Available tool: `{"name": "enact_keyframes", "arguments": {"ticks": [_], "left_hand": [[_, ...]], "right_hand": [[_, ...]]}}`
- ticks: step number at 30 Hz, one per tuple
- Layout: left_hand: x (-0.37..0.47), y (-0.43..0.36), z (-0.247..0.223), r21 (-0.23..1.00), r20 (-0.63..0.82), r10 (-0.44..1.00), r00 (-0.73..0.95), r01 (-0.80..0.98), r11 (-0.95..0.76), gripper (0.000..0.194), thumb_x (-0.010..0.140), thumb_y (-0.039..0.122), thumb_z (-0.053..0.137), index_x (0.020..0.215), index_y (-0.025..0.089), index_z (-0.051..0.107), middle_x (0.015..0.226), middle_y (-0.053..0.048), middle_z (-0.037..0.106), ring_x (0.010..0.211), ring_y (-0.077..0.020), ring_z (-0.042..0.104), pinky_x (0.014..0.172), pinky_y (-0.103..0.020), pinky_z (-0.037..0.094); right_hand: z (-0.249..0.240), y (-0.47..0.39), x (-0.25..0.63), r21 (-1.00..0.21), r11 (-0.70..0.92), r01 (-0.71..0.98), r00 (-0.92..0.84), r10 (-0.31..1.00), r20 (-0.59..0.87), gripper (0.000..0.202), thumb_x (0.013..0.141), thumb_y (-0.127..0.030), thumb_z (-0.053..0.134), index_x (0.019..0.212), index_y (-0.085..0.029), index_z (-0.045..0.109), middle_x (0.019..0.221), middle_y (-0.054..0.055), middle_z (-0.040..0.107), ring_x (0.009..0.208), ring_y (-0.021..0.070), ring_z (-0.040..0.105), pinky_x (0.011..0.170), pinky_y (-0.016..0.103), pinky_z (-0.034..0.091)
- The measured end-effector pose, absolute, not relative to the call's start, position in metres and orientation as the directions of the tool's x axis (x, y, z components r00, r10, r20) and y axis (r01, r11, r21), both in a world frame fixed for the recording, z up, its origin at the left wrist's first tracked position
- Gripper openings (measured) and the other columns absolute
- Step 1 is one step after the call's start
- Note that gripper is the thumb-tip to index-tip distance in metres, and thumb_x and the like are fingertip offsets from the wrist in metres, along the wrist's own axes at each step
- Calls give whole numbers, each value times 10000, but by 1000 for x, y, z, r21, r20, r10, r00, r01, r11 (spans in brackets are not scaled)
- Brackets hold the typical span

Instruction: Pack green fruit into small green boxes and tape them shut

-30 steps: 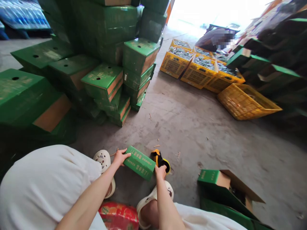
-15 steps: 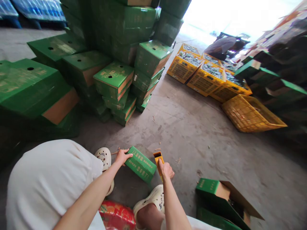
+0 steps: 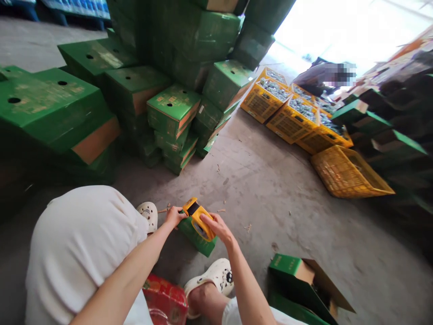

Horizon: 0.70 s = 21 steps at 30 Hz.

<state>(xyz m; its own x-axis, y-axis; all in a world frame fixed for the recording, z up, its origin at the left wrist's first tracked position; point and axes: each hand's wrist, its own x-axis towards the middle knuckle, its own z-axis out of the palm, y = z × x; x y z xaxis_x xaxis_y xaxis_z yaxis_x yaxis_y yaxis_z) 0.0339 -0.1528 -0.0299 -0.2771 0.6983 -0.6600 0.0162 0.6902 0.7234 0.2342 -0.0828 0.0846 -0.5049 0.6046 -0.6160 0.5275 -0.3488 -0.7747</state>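
Observation:
A small green cardboard box [image 3: 203,247] rests on the floor in front of my feet. My left hand [image 3: 173,217] is closed on its far left end, partly behind the tape dispenser's tip. In my right hand [image 3: 218,226] is a yellow tape dispenser [image 3: 202,222], tilted over the top of the box with its dark front end towards my left fingers. The dispenser hides much of the box's upper face. Whether tape touches the box I cannot tell.
Stacked green boxes [image 3: 174,106] stand ahead and left. Yellow crates [image 3: 286,119] of small silvery items and a tipped yellow basket [image 3: 348,174] are on the right, a person [image 3: 313,76] bending behind them. An open green box [image 3: 291,275] lies lower right; a red package [image 3: 165,300] is between my feet.
My right hand has brought the tape dispenser left and up, from beside the box to above it. My left hand stays at the box's end. The view has shifted slightly.

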Motion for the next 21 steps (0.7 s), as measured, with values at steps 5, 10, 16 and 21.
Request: {"name": "enact_keyframes", "arguments": {"ticks": [5, 10, 16, 21], "left_hand": [[31, -155, -24, 720, -676, 693, -251, -28, 693, 381, 722, 299, 856, 1080, 172, 831, 914, -54, 824, 752, -261, 765, 506, -267, 585], [9, -153, -18, 722, -687, 689, -229, -112, 683, 150, 724, 279, 860, 837, 187, 822, 837, -32, 815, 923, -275, 774, 702, -259, 594], [-16, -143, -8, 658, -753, 620, -222, -295, 693, 359, 942, 502, 663, 907, 155, 749, 937, -104, 806, 916, -206, 763, 722, -241, 568], [-11, -145, 4, 559, -797, 604, -24, -408, 721, 515, 770, 667, 805, 836, 168, 696, 779, -71, 757, 715, -191, 722, 696, -304, 585]], "right_hand": [[84, -92, 229, -773, -329, 542, -511, 601, -614, 700, 725, -804, 733, 948, -140, 726, 748, 15, 675, 624, 139, 555, 578, 236, 427], [92, -91, 222, -750, -322, 578, -515, 569, -641, 663, 726, -790, 752, 897, -152, 694, 736, 17, 666, 620, 152, 583, 577, 250, 485], [85, -93, 220, -737, -344, 581, -507, 555, -659, 680, 705, -810, 755, 925, -170, 690, 749, 10, 666, 630, 157, 601, 596, 266, 532], [84, -91, 221, -741, -302, 599, -512, 567, -645, 686, 707, -818, 739, 907, -164, 686, 749, 17, 665, 643, 161, 594, 565, 247, 491]]}}
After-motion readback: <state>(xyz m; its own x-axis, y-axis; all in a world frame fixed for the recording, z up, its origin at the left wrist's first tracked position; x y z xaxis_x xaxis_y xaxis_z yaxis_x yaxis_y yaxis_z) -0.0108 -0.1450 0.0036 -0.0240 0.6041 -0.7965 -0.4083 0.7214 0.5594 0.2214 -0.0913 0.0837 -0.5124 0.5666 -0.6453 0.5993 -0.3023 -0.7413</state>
